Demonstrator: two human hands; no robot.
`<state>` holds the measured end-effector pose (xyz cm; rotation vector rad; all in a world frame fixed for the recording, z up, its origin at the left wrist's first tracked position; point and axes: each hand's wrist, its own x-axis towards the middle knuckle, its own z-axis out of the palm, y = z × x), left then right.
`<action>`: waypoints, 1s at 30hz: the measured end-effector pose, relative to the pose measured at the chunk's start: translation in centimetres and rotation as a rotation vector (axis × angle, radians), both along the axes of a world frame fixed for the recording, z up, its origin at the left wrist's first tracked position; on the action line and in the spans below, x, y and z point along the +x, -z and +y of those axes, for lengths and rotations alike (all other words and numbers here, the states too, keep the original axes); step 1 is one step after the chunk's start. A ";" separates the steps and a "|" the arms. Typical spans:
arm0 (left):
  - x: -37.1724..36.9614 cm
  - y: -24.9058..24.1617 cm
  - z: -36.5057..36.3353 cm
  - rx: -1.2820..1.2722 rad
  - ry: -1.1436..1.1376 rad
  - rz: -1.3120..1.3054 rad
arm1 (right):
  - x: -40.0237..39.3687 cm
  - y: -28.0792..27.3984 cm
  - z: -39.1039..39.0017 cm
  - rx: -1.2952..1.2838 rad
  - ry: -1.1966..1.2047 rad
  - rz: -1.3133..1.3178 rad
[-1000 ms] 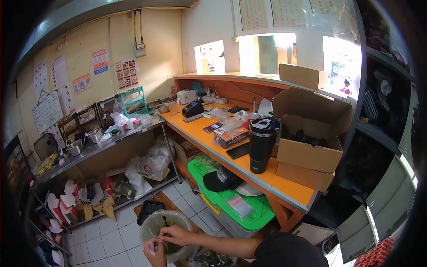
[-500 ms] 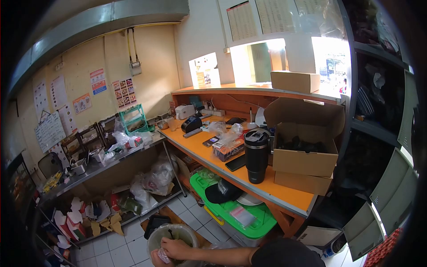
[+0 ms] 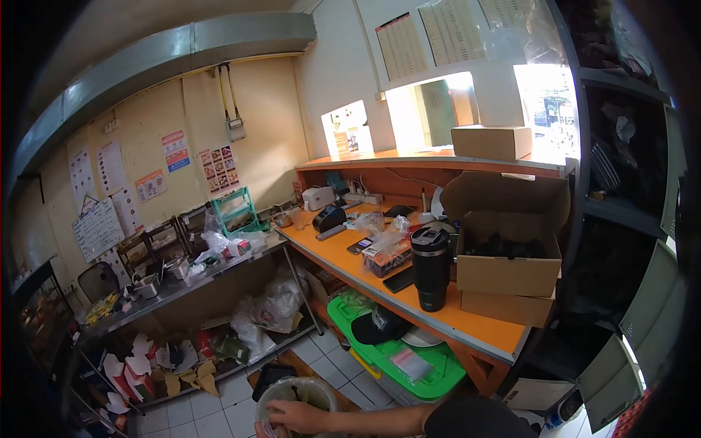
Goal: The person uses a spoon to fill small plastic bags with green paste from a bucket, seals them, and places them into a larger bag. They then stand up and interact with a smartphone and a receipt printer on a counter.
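Observation:
Low at the bottom of the view stands a whitish bucket (image 3: 330, 398) with a plastic-like liner round its rim. My right hand (image 3: 298, 417) reaches in from the right over its mouth, fingers bent and closed; what they hold is hidden. Just below, my left hand (image 3: 263, 430) is partly cut off by the frame's bottom edge, closed around a small crumpled piece of clear plastic (image 3: 280, 432). A dark thin handle-like thing shows inside the bucket, too small to name. A black tray-like object (image 3: 274, 376) lies behind the bucket.
An orange counter (image 3: 478, 330) holds a black tumbler (image 3: 431, 270), an open cardboard box (image 3: 509, 274) and phones. Beneath it, a green-lidded bin (image 3: 438, 381) carries a black cap (image 3: 380, 325). Torn cartons (image 3: 139, 376) and plastic bags (image 3: 270, 310) fill the left lower shelf.
The view has shifted, so the room appears lower and further right. My right hand's fingers now extend further left over the bucket; my left hand has sunk toward the bottom edge.

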<state>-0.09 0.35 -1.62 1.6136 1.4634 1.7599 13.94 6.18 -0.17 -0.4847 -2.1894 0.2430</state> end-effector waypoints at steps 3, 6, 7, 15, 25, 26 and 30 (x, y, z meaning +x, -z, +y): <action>0.2 -0.4 -0.3 0.040 0.052 -0.025 | 1.0 -0.6 -0.3 0.014 -0.027 -0.110; -0.6 0.8 0.3 -0.015 0.053 0.022 | 2.4 -0.6 -0.3 0.085 -0.048 -0.136; -0.9 1.7 0.8 -0.070 0.036 0.082 | 2.8 -0.7 -0.1 0.086 -0.046 -0.135; -0.7 2.0 1.1 -0.123 0.188 -0.150 | 4.0 -1.5 0.6 0.301 -0.135 -0.181; -1.5 3.3 1.8 -0.212 0.191 -0.450 | 3.0 -1.8 1.0 0.055 -0.219 -0.161; -1.6 2.6 1.4 -0.204 0.165 -0.465 | 3.0 -0.9 1.2 0.057 -0.249 -0.172; 0.0 0.3 0.8 0.104 -0.031 0.172 | 3.5 1.8 2.8 -0.766 0.011 0.038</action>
